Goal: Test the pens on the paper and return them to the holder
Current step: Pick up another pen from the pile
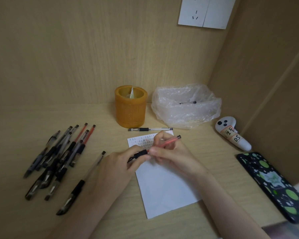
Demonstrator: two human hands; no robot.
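Head camera is looking down on a pale wooden worktop [24, 121] where both hands are meeting over a sheet of white paper [164, 188]. The left hand [117, 164] is curling its fingers around the black grip end of a red pen [170, 141], and the right hand [173, 152] is pinching the red barrel just beside it, so both hands are gripping the same pen. The pen is tilting up to the right, held just above the upper part of the paper; its tip is hiding inside the left hand. Rows of small handwritten marks [141, 140] are running across the top of the sheet.

The orange pen holder [130, 109] is standing upright behind the paper, against the back wall, with a pale folded scrap [132, 94] showing inside it. A black-gripped clear pen [150, 129] is lying flat between the holder and the paper. To the left, a loose pile of pens [59, 156], black and red, is lying fanned out, and one more single pen [81, 183] is lying near it, closer to the left wrist.

A crumpled clear plastic bag [186, 106] is sitting right of the holder, with something dark and thin inside. A white labelled controller [231, 135] is lying further right, and a phone [273, 185] in a green-spotted black case is resting at the right edge. A white wall socket [205, 12] is showing at the top.
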